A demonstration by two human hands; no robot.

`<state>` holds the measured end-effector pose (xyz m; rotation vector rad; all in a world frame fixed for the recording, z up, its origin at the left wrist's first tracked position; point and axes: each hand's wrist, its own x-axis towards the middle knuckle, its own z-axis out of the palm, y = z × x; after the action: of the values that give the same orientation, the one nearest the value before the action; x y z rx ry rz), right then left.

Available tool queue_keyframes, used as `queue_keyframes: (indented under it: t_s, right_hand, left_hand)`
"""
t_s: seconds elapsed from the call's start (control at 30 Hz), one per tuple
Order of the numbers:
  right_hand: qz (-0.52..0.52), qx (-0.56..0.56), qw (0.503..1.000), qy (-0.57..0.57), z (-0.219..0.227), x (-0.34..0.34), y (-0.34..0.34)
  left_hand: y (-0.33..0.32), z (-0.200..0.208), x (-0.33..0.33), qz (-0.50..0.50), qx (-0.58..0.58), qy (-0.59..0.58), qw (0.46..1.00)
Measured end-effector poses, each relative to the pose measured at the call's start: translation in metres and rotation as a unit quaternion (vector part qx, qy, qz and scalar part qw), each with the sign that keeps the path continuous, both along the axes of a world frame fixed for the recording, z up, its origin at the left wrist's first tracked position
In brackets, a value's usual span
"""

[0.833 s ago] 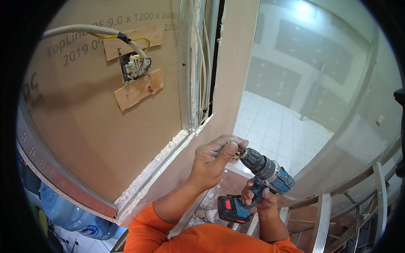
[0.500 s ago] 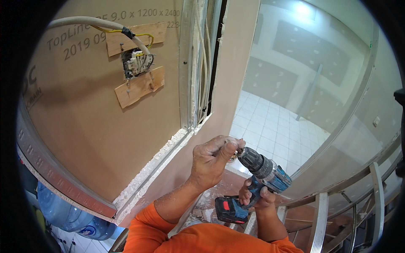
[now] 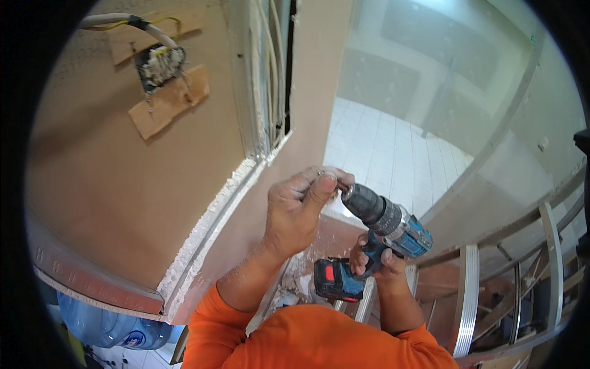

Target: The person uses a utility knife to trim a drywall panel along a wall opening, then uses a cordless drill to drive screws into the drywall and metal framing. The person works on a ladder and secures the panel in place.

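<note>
My right hand (image 3: 388,265) grips a cordless drill (image 3: 402,232) by its handle. The drill is blue and black, with a black battery at its base and its chuck (image 3: 364,204) pointing up and to the left. At the chuck's tip is my left hand (image 3: 296,206), dusty white, with its thumb and fingers pinched together. A small shiny bit of something shows between those fingers, too small to name. Whether the chuck holds a bit is hidden by the fingers.
On the left, a brown board wall (image 3: 141,203) carries an electrical box (image 3: 161,64) with a cable between two wood strips (image 3: 169,101). Cables run in a metal stud channel (image 3: 270,80). An aluminium ladder (image 3: 468,295) stands right, blue water bottles (image 3: 104,320) lower left.
The view has shifted, so the wall and its electrical box appear higher and further left. My left hand's fingers stay at the chuck; the drill remains in my right hand.
</note>
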<state>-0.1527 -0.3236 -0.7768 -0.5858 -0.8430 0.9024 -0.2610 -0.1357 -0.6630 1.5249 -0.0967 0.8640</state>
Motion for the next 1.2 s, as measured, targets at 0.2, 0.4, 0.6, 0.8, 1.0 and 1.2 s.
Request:
queue_keyframes:
  t_s: [0.2,0.4,0.6,0.8,1.0,1.2]
  right_hand:
    - [-0.057,-0.007,0.998,-0.031,-0.007,-0.015,-0.030]
    - [-0.176,0.027,0.979,-0.102,-0.005,-0.030,-0.073]
    - [-0.311,0.002,0.945,-0.099,0.003,-0.047,-0.117]
    - [-0.364,-0.014,0.928,-0.076,0.010,-0.047,-0.126]
    - [-0.339,-0.003,0.938,-0.075,0.010,-0.024,-0.106]
    - [-0.279,0.014,0.959,-0.056,-0.007,0.020,-0.092]
  left_hand:
    - [-0.018,-0.010,0.001,-0.059,-0.060,-0.027,0.996]
    - [-0.034,-0.012,-0.007,-0.085,-0.036,-0.049,0.995]
    - [-0.028,-0.007,-0.007,-0.040,-0.077,-0.055,0.995]
    - [-0.006,0.009,-0.021,0.058,-0.048,-0.059,0.995]
    - [0.020,0.017,-0.033,0.264,0.132,-0.097,0.951]
    - [0.035,0.004,-0.029,0.359,0.268,-0.075,0.891]
